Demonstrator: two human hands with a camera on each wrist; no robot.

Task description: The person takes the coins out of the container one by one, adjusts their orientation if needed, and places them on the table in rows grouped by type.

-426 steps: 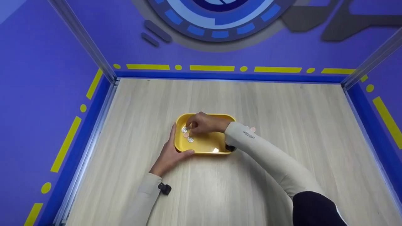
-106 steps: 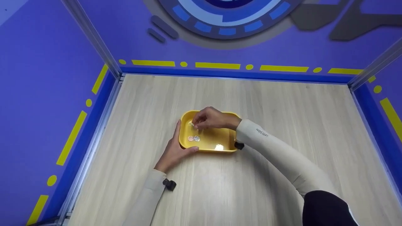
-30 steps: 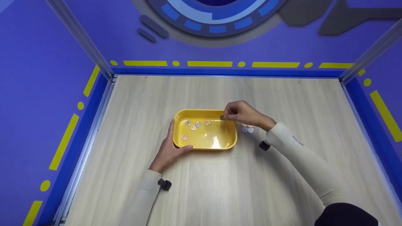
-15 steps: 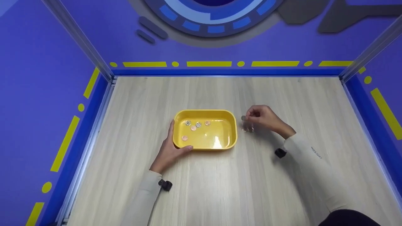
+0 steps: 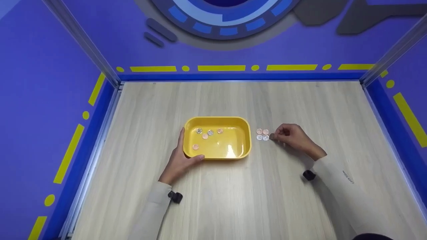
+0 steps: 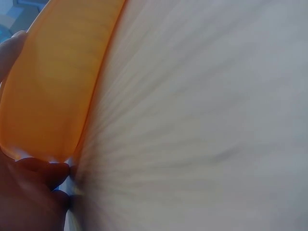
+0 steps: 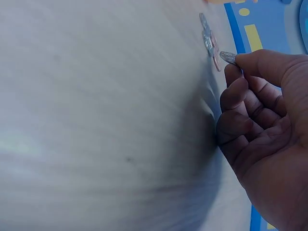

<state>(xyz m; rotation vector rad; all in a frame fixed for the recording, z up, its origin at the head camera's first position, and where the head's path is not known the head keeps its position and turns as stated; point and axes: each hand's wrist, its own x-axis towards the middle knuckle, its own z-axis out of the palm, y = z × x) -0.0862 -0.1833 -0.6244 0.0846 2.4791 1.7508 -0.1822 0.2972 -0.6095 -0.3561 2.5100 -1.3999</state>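
Note:
A yellow plastic tray [image 5: 217, 158] stands on the table, with several copper and silver coins inside, mostly toward its left half. My left hand [image 5: 180, 164] holds the tray's left end, thumb on the front wall and fingers along the left side. My right hand [image 5: 293, 138] pinches a silver coin [image 7: 228, 57] between thumb and fingertips, just above the table. That coin is beside a small block of coins to the right of the tray. The block has two copper coins behind, one a copper coin [image 5: 259, 131], and two silver coins in front, one a silver coin [image 5: 259, 137].
The pale wooden table [image 5: 227, 200] is bounded by blue-purple panels [image 5: 217, 53] with yellow markings at the back and sides. Metal rails [image 5: 80, 43] run along the corners.
My right hand has carried the coin out over the tray's right rim and down to the right of the coin block. The left hand and tray stay in place.

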